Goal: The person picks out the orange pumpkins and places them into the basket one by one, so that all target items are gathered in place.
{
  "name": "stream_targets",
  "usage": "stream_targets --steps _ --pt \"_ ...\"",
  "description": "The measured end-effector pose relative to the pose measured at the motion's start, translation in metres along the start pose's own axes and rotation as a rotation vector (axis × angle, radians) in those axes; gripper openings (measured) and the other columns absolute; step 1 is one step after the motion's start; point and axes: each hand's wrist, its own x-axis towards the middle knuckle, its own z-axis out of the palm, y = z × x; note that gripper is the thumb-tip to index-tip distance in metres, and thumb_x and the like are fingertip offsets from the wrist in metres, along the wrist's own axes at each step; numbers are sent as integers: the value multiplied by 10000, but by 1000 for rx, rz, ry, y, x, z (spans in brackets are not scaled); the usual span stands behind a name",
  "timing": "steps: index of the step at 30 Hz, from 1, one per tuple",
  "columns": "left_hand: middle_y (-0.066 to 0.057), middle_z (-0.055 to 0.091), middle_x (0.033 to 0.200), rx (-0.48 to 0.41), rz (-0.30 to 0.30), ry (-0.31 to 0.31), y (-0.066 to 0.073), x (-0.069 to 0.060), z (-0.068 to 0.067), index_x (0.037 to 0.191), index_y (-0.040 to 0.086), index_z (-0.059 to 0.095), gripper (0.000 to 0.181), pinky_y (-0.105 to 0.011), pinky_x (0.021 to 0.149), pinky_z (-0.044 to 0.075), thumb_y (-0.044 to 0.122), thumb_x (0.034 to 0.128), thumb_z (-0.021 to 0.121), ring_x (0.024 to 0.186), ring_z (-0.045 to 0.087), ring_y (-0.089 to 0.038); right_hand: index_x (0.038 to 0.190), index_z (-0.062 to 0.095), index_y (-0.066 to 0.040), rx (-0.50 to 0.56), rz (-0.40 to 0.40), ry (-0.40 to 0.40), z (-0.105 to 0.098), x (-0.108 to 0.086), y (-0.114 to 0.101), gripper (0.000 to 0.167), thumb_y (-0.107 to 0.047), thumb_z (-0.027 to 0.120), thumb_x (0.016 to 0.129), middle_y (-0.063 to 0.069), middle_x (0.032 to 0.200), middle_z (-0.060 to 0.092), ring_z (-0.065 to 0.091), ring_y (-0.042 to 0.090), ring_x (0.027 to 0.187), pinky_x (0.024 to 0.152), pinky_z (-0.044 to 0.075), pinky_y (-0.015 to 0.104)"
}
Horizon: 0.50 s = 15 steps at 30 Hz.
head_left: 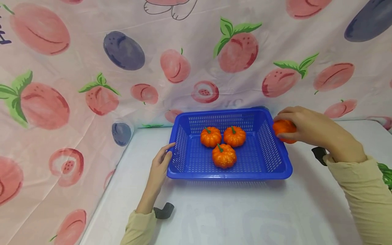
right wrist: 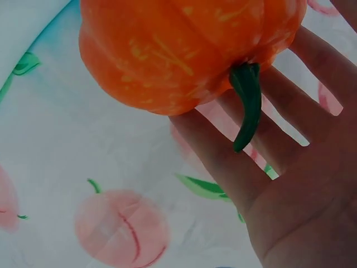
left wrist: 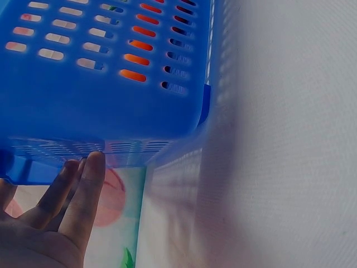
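Observation:
A blue plastic basket (head_left: 225, 176) with slotted walls sits on the white table, with 3 small orange pumpkins inside: one at back left (head_left: 210, 137), another at back right (head_left: 234, 136) and the third in front (head_left: 224, 156). At the basket's right rim, my right hand (head_left: 318, 129) grips a further orange pumpkin (head_left: 284, 130). Its curved green stem (right wrist: 248, 106) shows in the right wrist view, the fingers spread around the pumpkin's far side. My left hand (head_left: 160, 165) touches the basket's left side; in the left wrist view its fingers (left wrist: 83, 204) lie fairly straight against the wall.
A fruit-printed cloth (head_left: 196, 61) hangs behind and to the left of the white table (head_left: 214, 211). Something green (head_left: 386, 174) shows at the right edge, partly behind the right sleeve. Each wrist bears a dark camera mount (head_left: 164, 211).

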Motion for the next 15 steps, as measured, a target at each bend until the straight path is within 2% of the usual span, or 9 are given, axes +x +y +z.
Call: stream_targets --steps 15 --pt "-83 492 1476 -1 -6 -2 -1 0 -1 1423 173 519 381 -182 942 441 298 1072 440 1291 518 -257 1161 712 -106 -16 -74 16 -2 14 -23 403 -264 822 807 143 1209 645 570 336 1108 855 534 524"
